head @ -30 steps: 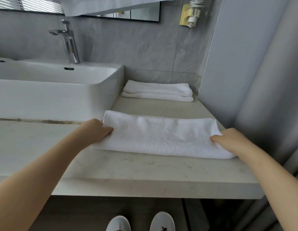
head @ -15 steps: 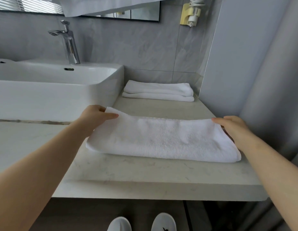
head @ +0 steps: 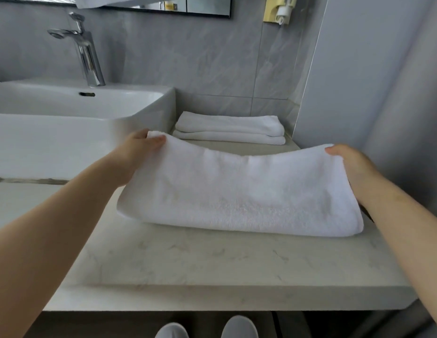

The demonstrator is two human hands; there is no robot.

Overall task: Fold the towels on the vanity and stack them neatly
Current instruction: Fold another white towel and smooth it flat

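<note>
A: Where is the towel (head: 237, 196)?
B: Folded, near edge on the desk (head: 212, 264), far edge raised. My left hand (head: 137, 152) and right hand (head: 351, 164) pinch its far corners, fingers closed on the cloth.
A: Handling?
B: I judge it soft, light, sagging midway; support both ends.

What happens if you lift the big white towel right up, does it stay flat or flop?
Probably flops: the towel sags midway between the left hand and right hand. Likely light, since a pinch at each end holds its far edge up. Its fluffy pile should resist slipping.
</note>
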